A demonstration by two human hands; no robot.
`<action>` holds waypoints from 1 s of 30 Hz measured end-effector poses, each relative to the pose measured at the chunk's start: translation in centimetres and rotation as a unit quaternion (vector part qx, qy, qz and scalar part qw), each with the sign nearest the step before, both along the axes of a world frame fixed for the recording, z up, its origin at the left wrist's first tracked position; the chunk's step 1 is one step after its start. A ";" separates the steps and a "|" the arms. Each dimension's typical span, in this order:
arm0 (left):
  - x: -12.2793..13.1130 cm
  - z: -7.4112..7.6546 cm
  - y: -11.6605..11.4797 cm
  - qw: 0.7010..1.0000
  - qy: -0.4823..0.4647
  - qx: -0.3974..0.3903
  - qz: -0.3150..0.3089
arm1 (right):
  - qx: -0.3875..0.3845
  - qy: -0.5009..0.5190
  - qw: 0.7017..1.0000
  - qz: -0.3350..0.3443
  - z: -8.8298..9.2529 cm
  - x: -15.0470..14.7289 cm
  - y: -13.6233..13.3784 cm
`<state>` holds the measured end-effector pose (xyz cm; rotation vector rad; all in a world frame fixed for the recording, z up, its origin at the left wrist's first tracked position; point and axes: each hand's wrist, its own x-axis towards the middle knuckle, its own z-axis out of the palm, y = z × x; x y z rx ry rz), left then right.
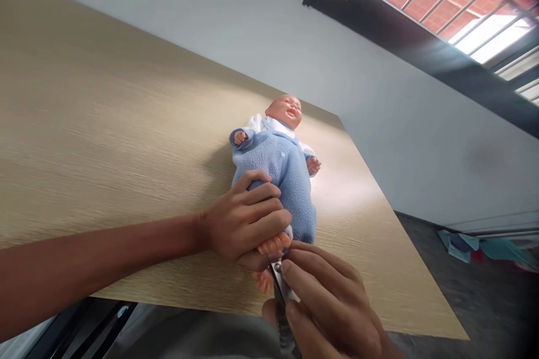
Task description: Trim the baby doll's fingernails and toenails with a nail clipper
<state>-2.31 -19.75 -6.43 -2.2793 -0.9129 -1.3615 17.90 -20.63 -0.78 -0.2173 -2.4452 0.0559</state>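
Note:
A baby doll [273, 151] in a blue fleece romper with white sleeves lies on its back on the wooden table. Its head points away from me, its feet toward me. My left hand [250, 219] is closed around one of its lower legs, fingers over the blue cloth. Bare toes [273, 243] show under those fingers, and part of the other foot [264, 280] appears just below. My right hand [328, 297] grips a metal nail clipper [281, 286], whose riveted end is right at the toes. The clipper's jaw tips are partly hidden by fingers.
The pale wood table [105, 140] ends close to me and on the right. A grey wall [202, 5] stands behind it, with a barred window [458, 0] at upper right. Colored items [484, 249] lie on the dark floor at right.

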 end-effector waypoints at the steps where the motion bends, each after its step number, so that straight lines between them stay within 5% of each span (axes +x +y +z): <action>1: 0.0 0.0 0.0 1.000 0.000 -0.001 -0.002 | -0.011 0.020 1.000 -0.003 -0.1 -0.4 0.1; 15: -0.3 0.0 0.2 1.000 0.010 0.001 -0.001 | -0.004 0.017 0.994 -0.110 -1.5 -1.2 -0.8; 19: -0.3 -0.1 0.2 1.000 0.012 -0.005 -0.006 | 0.061 0.005 0.998 -0.031 -1.2 -1.2 -0.1; 24: -0.4 -0.1 0.1 1.000 0.019 -0.008 -0.001 | 0.031 -0.012 0.995 -0.092 -1.2 -1.3 -0.5; 30: -0.3 -0.1 0.1 1.000 0.022 -0.010 -0.003 | 0.096 -0.041 0.994 -0.043 -1.0 -1.5 -0.4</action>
